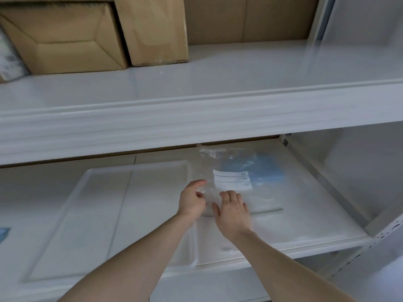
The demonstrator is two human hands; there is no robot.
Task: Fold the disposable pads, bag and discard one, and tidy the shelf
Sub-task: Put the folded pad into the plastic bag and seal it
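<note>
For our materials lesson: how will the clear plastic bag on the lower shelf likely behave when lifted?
The clear plastic bag would probably flop: its top edge is already crumpled. It looks thin and flat, so likely light. Its glossy film may slip under the right hand.

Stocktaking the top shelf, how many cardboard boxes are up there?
3: one box at the left, a narrower one beside it, a third behind at the back. More may sit out of frame.

Both hands (214, 205) rest on a clear bag (244, 184) on the lower shelf (305, 225).
</note>
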